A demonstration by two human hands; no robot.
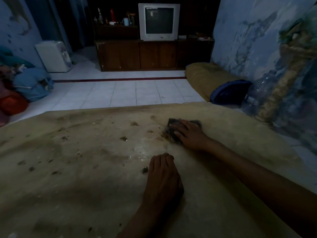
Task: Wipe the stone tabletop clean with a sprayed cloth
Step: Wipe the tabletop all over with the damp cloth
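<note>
Stone desk [68, 186], tan and mottled, fills the near half of the view and is dotted with dark wet spots across its left and middle. On the floor at far left, beyond the desk's edge, lies a heap of blue and red bundles [25, 88], with a white appliance [53, 55] behind them. At the far centre a television [158, 21] stands on a dark wooden cabinet [137, 55]. Near the middle of the desk a shiny wet patch [142, 152] glistens. Just right of it the left hand [163, 177] rests on the surface, its fingers [161, 159] curled and pressed together, holding nothing. Farther and to the right, the right hand [190, 134] lies flat on the dark cloth [171, 127], fingers slightly spread and pressing it down onto the desk. Against the right wall lie a brown cushion [202, 78] and a blue bag [228, 91].
</note>
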